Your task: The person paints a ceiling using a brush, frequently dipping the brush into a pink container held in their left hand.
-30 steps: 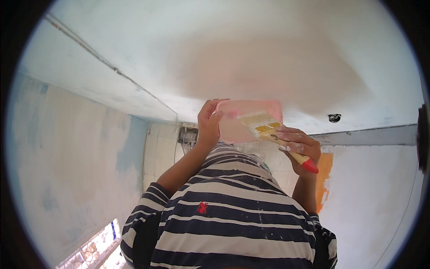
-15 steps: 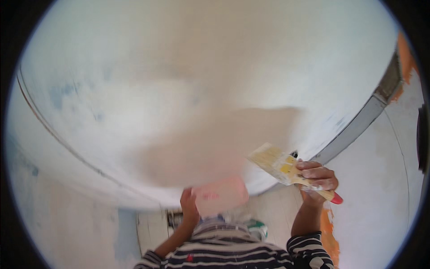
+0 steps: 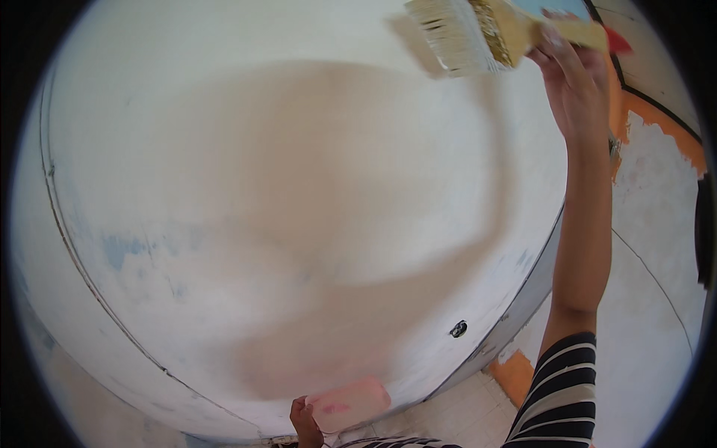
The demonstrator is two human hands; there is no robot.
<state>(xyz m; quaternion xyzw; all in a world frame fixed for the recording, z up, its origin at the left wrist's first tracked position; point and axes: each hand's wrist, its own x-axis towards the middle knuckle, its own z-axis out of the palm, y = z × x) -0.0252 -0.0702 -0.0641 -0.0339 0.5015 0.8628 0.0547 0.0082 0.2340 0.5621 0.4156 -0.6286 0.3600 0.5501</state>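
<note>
My right hand point(image 3: 571, 71) is closed round the handle of a wide paintbrush point(image 3: 459, 37) with pale bristles and a red handle tip, raised high at the upper right. White paint coats the bristles near the ferrule. The bristles are close to the white wall point(image 3: 224, 164); whether they touch it I cannot tell. Low in the picture, my left hand point(image 3: 305, 422) grips the edge of a pink plastic tub point(image 3: 349, 403), its fingers partly hidden.
Bluish patches point(image 3: 127, 246) show through the wall's white coat. A cable point(image 3: 63, 231) runs along the left. A dark wall hole point(image 3: 458, 328) sits lower right, near a grey strip point(image 3: 497, 328). Orange paint point(image 3: 515, 377) shows beyond it, above pale floor tiles point(image 3: 448, 418).
My right arm has stretched up, carrying the paintbrush from chest height to high on the wall. The view has tilted upward, so the pink tub and left hand now appear lower.
</note>
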